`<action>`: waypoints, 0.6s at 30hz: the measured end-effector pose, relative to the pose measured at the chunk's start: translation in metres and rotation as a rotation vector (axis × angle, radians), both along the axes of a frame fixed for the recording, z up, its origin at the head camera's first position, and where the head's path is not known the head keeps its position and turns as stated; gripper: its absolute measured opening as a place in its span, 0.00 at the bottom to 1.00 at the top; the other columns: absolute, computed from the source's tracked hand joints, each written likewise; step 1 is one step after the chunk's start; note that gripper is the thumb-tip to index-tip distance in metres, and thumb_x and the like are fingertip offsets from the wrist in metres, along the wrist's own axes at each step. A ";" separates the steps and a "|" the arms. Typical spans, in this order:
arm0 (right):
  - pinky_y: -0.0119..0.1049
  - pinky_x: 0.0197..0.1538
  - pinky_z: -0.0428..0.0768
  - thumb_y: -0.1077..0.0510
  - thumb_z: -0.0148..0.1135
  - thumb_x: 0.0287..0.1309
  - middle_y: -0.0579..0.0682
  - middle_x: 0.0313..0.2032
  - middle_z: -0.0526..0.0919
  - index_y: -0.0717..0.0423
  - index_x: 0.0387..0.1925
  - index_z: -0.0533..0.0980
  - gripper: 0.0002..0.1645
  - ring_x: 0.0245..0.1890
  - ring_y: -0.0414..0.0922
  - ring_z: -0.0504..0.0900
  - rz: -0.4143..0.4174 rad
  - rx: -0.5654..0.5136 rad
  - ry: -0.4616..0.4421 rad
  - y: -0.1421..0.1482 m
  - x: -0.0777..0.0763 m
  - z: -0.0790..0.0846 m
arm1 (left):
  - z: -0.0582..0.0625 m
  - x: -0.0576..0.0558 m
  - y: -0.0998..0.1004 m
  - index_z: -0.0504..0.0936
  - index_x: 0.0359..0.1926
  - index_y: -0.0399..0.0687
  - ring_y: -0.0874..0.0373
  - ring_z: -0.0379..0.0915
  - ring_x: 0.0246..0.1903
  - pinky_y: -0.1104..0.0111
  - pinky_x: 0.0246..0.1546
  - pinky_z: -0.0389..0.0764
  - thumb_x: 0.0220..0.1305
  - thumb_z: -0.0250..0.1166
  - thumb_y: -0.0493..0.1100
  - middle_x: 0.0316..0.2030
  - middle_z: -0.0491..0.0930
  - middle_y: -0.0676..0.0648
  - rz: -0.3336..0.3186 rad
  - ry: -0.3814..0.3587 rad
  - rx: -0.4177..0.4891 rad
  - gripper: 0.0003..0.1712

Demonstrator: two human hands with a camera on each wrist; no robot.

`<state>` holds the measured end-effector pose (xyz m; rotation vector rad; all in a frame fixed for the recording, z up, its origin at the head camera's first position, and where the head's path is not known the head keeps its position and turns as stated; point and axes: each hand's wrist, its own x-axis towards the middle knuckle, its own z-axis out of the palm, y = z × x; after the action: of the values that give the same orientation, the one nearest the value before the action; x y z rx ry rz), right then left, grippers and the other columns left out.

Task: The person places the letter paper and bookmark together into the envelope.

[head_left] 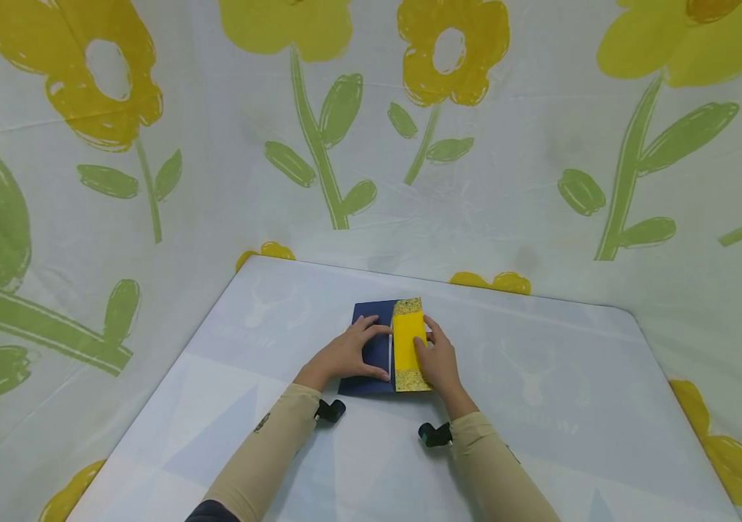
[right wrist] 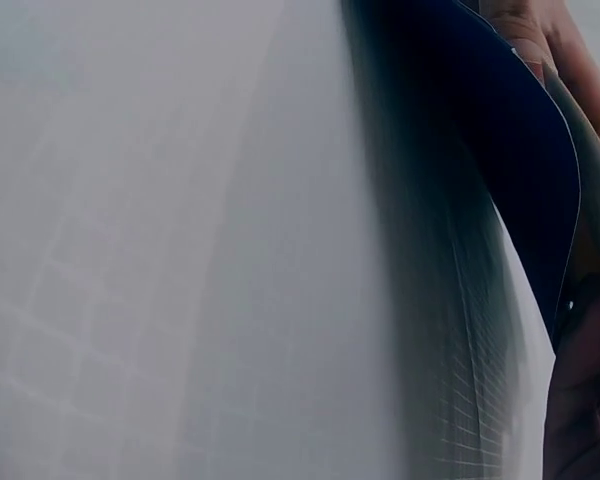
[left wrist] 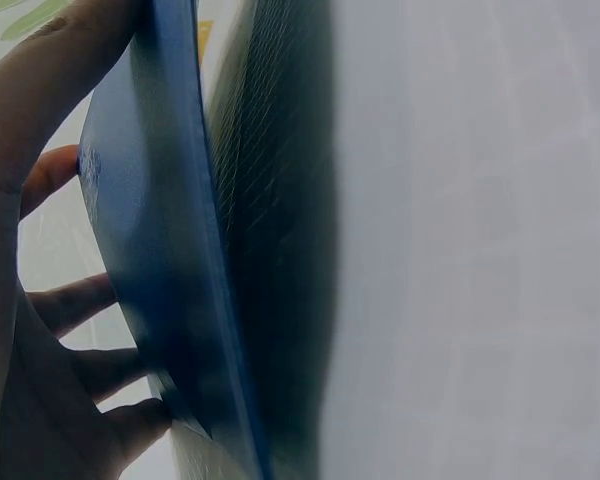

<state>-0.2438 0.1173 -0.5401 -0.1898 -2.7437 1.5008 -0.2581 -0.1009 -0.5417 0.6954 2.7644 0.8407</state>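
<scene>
A dark blue folded card (head_left: 377,354) lies on the table, its lower edge raised a little. Along its right side runs a yellow panel (head_left: 408,341) with speckled gold bands at both ends, and a thin white strip shows beside it. My left hand (head_left: 344,353) rests on the blue part with fingers and thumb spread. In the left wrist view, several fingertips touch the blue surface (left wrist: 165,230). My right hand (head_left: 439,360) pinches the panel's right edge, thumb on top and other fingers partly hidden. The right wrist view shows a bowed blue sheet (right wrist: 525,150) beside that hand.
The pale table (head_left: 540,420) has a printed pattern and a rounded far corner. Behind it hangs a white cloth (head_left: 508,210) with yellow flowers. Black wrist devices sit under the left sleeve (head_left: 273,442) and beside the right sleeve (head_left: 495,464).
</scene>
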 end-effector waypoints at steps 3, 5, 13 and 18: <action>0.50 0.57 0.80 0.53 0.56 0.73 0.62 0.62 0.78 0.47 0.78 0.60 0.35 0.53 0.55 0.78 0.003 0.005 0.004 0.000 0.000 -0.001 | -0.001 0.000 0.000 0.66 0.72 0.75 0.41 0.40 0.79 0.39 0.70 0.59 0.44 0.74 0.76 0.79 0.51 0.46 0.001 0.000 0.000 0.54; 0.50 0.57 0.80 0.53 0.56 0.73 0.62 0.62 0.77 0.47 0.78 0.60 0.35 0.54 0.55 0.78 0.008 0.008 0.005 -0.001 0.000 -0.001 | -0.001 0.000 0.000 0.66 0.72 0.75 0.40 0.41 0.79 0.39 0.69 0.60 0.44 0.74 0.76 0.79 0.51 0.46 0.003 0.001 0.000 0.54; 0.48 0.54 0.81 0.53 0.56 0.74 0.62 0.62 0.78 0.48 0.77 0.60 0.35 0.51 0.55 0.79 0.018 0.025 0.013 -0.002 0.000 -0.001 | -0.002 -0.001 0.001 0.66 0.72 0.76 0.41 0.40 0.79 0.39 0.70 0.59 0.44 0.74 0.76 0.79 0.51 0.47 0.002 0.000 -0.008 0.53; 0.47 0.51 0.82 0.53 0.56 0.74 0.63 0.61 0.78 0.49 0.77 0.60 0.35 0.49 0.54 0.80 0.022 0.031 0.024 -0.002 0.000 -0.002 | -0.001 -0.001 0.000 0.66 0.72 0.76 0.41 0.41 0.79 0.38 0.69 0.59 0.43 0.74 0.76 0.79 0.51 0.46 0.002 -0.005 0.000 0.54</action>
<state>-0.2435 0.1155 -0.5424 -0.1401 -2.7577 1.4541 -0.2588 -0.1005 -0.5427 0.6900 2.7613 0.8423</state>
